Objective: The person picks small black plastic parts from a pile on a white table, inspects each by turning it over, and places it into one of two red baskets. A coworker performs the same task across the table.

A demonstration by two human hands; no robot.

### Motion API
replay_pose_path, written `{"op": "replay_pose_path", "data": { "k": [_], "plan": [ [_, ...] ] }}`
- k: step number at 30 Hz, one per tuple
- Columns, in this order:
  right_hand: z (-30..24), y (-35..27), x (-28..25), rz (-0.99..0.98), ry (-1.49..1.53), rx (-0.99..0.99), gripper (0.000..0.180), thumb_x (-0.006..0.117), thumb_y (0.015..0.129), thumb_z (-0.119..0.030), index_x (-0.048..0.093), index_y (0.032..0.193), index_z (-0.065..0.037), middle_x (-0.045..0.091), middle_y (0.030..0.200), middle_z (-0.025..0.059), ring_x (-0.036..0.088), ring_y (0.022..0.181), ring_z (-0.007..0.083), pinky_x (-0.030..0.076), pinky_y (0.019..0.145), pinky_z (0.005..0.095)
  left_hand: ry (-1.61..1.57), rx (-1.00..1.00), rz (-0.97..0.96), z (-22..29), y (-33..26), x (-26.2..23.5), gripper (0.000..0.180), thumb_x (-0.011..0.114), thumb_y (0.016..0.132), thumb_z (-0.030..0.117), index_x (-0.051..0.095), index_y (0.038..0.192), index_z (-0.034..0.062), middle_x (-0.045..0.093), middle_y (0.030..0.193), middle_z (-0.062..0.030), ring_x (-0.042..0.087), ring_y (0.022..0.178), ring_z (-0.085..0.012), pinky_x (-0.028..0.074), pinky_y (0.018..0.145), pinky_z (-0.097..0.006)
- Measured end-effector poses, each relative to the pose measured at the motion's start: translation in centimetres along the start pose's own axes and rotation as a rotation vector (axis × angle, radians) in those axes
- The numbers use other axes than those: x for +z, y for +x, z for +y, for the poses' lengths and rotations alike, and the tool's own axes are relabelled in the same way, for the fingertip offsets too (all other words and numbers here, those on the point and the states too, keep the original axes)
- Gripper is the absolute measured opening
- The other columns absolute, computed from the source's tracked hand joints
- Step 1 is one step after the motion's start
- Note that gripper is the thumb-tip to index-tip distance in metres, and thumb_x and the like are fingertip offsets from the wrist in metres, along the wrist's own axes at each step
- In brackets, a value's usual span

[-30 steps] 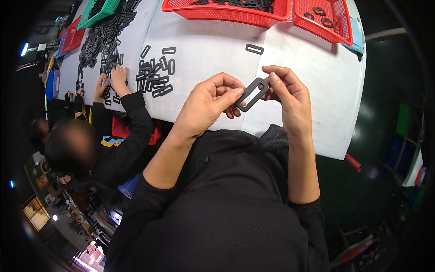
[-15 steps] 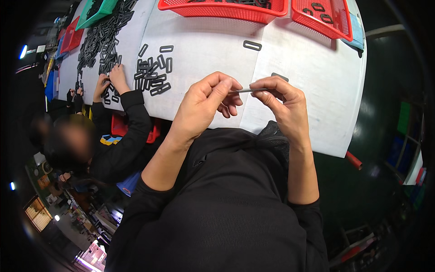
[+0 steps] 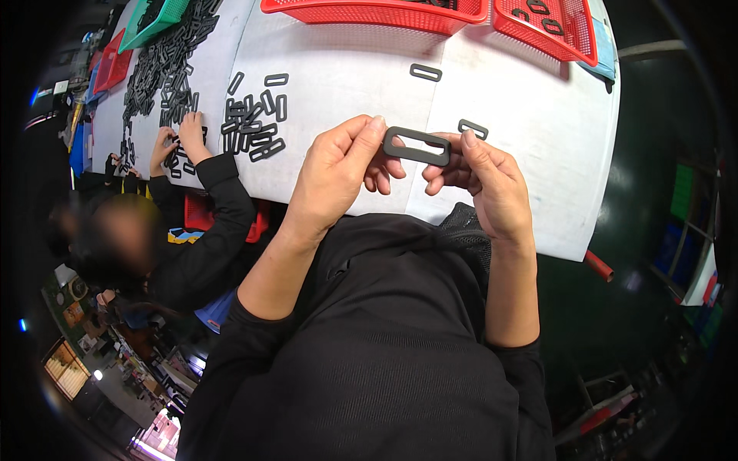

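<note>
A black rectangular ring (image 3: 417, 156) with a long slot is held up in front of me, its broad face turned upward. My left hand (image 3: 336, 170) pinches its left end between thumb and fingers. At the other end, my right hand (image 3: 500, 188) has its fingers curled behind the ring, with the thumb raised close to its edge. Just beyond my right thumb, a similar loose ring (image 3: 474, 123) lies on the white table (image 3: 330, 92). Farther back lies another loose ring (image 3: 427, 67).
A scattered group of black rings (image 3: 250, 127) lies left of my hands, with a larger pile (image 3: 161, 77) beyond. Along the far side stand a long red basket (image 3: 377, 19), a smaller red basket (image 3: 542, 46) and a green basket (image 3: 157, 32). A co-worker's hands (image 3: 194, 138) handle rings at left.
The ring, edge-on before, has been tilted so that its broad face and slot show. My right thumb has moved from beneath the ring to above its right side.
</note>
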State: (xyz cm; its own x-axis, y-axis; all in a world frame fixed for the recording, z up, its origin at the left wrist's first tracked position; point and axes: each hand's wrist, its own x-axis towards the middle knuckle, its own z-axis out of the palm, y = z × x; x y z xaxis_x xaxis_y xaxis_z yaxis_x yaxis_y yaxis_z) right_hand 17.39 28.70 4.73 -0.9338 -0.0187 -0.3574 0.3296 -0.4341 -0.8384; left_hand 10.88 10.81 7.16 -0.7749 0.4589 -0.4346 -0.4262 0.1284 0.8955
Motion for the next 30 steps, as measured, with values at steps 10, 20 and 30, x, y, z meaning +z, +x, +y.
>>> {"op": "replay_pose_path", "data": {
  "k": [10, 20, 30],
  "plan": [
    [0.6, -0.1, 0.3, -0.013, 0.020, 0.010, 0.047, 0.038, 0.095, -0.035, 0.057, 0.107, 0.006, 0.064, 0.078, 0.0129, 0.063, 0.067, 0.0173, 0.049, 0.068, 0.0269, -0.047, 0.023, 0.011, 0.2, -0.7, -0.4, 0.041, 0.036, 0.096, 0.034, 0.058, 0.086, 0.0010, 0.060, 0.066, -0.0055, 0.052, 0.052, -0.0078, 0.038, 0.050, -0.018],
    [0.7, 0.1, 1.2, 0.090, -0.225, -0.101, 0.024, 0.055, 0.089, -0.020, 0.062, 0.090, 0.002, 0.059, 0.070, 0.0034, 0.053, 0.061, 0.0076, 0.044, 0.059, 0.0219, 0.251, -0.022, -0.120, -0.1, -0.8, 1.0, 0.023, 0.044, 0.095, 0.022, 0.053, 0.086, 0.0028, 0.054, 0.059, -0.0008, 0.043, 0.045, -0.0027, 0.035, 0.044, -0.016],
    [0.5, 4.1, 2.3, 0.437, -0.290, -0.417, 0.026, 0.045, 0.093, -0.021, 0.058, 0.097, 0.002, 0.058, 0.075, 0.0070, 0.055, 0.063, 0.0104, 0.045, 0.059, 0.0241, 0.314, 0.210, 0.030, -1.0, -0.5, 3.3, 0.022, 0.041, 0.095, 0.019, 0.055, 0.093, 0.0015, 0.052, 0.053, -0.0010, 0.038, 0.040, -0.0021, 0.030, 0.039, -0.018]
  ]
}}
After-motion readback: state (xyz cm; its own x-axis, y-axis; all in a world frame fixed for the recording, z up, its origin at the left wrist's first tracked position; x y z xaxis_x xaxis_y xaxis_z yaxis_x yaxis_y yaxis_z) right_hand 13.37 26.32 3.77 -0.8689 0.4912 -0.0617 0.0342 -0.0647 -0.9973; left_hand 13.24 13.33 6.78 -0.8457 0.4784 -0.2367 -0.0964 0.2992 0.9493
